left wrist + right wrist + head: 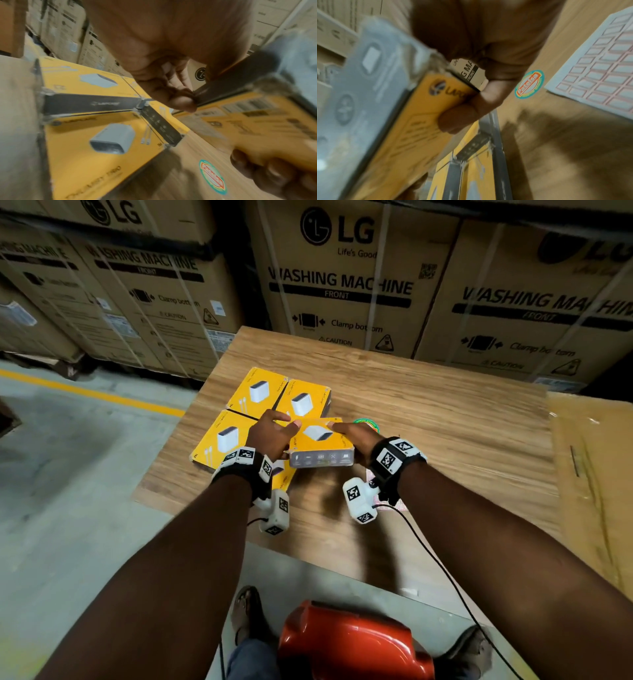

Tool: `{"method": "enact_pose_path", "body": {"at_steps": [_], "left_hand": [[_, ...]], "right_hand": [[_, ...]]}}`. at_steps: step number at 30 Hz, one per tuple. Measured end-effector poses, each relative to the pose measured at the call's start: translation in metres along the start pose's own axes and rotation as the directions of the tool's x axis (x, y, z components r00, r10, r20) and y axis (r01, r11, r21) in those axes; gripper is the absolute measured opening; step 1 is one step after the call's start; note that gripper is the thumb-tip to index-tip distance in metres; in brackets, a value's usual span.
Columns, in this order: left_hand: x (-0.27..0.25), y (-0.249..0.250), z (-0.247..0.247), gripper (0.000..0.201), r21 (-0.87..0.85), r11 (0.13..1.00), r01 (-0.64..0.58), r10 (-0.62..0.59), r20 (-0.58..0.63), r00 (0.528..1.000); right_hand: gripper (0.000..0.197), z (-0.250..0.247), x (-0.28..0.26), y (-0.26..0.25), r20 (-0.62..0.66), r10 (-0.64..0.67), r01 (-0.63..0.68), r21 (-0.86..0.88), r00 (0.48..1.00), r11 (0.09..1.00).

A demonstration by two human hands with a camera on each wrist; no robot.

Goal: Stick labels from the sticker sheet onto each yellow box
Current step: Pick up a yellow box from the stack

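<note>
Both hands hold one yellow box [320, 441] lifted clear of the worktop [445, 412], tilted so its yellow face looks up and its grey end panel faces the person. The left hand [270, 436] grips the box's left edge, thumb on top and fingers curled under; the right hand [356, 434] takes the opposite edge, and the right wrist view shows its thumb [462, 119] pressed on the yellow underside near the printed logo. Judging by how easily it sits between fingertips, the box is light, stiff card under a shrink film, so it should be smooth and a little slippery; the edges and corners are the sure places to hold, leaving the broad face free for a label. Three more yellow boxes [257, 392] lie flat and touching one another at 11 o'clock from the held one, and a further one shows partly beneath the left wrist. The sticker sheet [599, 65], a thin limp page of small rectangular labels, lies flat at about 5 o'clock from the held box, mostly hidden under the right wrist in the head view; it will want a fingernail at a label's corner to peel. A round coloured sticker [212, 177] lies on the worktop at 2 o'clock from the box. Large cardboard cartons [342, 278] stand behind the worktop.
</note>
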State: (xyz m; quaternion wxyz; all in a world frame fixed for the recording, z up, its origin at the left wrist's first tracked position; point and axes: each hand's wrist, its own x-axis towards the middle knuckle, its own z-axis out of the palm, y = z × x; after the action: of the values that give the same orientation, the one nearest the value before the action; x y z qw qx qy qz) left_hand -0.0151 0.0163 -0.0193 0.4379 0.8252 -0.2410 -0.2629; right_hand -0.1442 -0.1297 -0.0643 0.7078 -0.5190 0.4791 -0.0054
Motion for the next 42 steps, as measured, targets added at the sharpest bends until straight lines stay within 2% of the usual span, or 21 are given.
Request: {"method": "enact_pose_path", "body": {"at_steps": [4,7,10,13,17,20,22,25,28,30,32,35,37,40,42], "left_hand": [[0.002,0.019,0.029,0.022,-0.017,0.99,-0.142,0.143,0.068,0.987],[0.006,0.027,0.055,0.02,-0.044,0.985,-0.17,0.174,0.13,0.976],[0.004,0.036,0.08,0.022,-0.034,0.979,-0.199,0.201,0.223,0.954],[0.009,0.039,0.099,0.039,0.024,0.95,-0.312,0.289,0.312,0.905],[0.02,0.04,0.117,0.053,0.152,0.87,-0.469,0.402,0.331,0.854],[0.033,0.036,0.131,0.051,0.161,0.833,-0.529,0.465,0.314,0.827],[0.039,0.037,0.137,0.049,0.16,0.808,-0.567,0.504,0.311,0.806],[0.048,0.039,0.152,0.043,0.141,0.766,-0.627,0.575,0.287,0.766],[0.057,0.041,0.166,0.04,0.144,0.719,-0.68,0.633,0.269,0.726],[0.063,0.039,0.175,0.041,0.164,0.687,-0.708,0.663,0.255,0.704],[0.067,0.039,0.179,0.041,0.186,0.661,-0.727,0.688,0.234,0.686],[0.071,0.036,0.183,0.038,0.213,0.608,-0.765,0.73,0.229,0.644],[0.071,0.036,0.183,0.037,0.229,0.584,-0.779,0.746,0.227,0.626],[0.069,0.033,0.181,0.038,0.239,0.559,-0.794,0.769,0.209,0.604],[0.066,0.031,0.18,0.038,0.217,0.568,-0.794,0.771,0.196,0.606]], "right_hand": [[0.032,-0.033,-0.027,-0.014,-0.096,-0.012,0.022,0.099,0.995,0.995],[0.007,-0.055,-0.04,-0.017,-0.108,0.012,0.006,0.168,0.994,0.986],[0.007,-0.074,-0.043,-0.018,-0.132,0.02,0.011,0.228,0.991,0.974],[0.013,-0.088,-0.042,-0.018,-0.14,0.01,0.026,0.258,0.99,0.966],[0.007,-0.103,-0.038,-0.019,-0.158,0.009,0.033,0.261,0.987,0.965],[0.011,-0.11,-0.031,-0.016,-0.17,-0.027,0.063,0.206,0.985,0.976],[0.023,-0.116,-0.024,-0.013,-0.187,-0.064,0.093,0.15,0.98,0.984],[0.034,-0.13,-0.008,-0.005,-0.267,-0.175,0.182,-0.001,0.948,0.983],[0.08,-0.147,0.01,0.004,-0.324,-0.323,0.228,-0.297,0.889,0.927],[0.099,-0.154,0.017,0.011,-0.328,-0.384,0.25,-0.382,0.863,0.889],[0.098,-0.155,0.01,0.016,-0.311,-0.444,0.267,-0.475,0.84,0.838],[0.076,-0.159,0.008,0.027,-0.278,-0.552,0.33,-0.566,0.786,0.755],[0.066,-0.159,0.005,0.029,-0.274,-0.588,0.364,-0.569,0.761,0.737],[0.063,-0.158,-0.001,0.033,-0.241,-0.654,0.419,-0.601,0.717,0.681],[0.063,-0.159,-0.007,0.036,-0.204,-0.696,0.447,-0.636,0.689,0.629]]}}
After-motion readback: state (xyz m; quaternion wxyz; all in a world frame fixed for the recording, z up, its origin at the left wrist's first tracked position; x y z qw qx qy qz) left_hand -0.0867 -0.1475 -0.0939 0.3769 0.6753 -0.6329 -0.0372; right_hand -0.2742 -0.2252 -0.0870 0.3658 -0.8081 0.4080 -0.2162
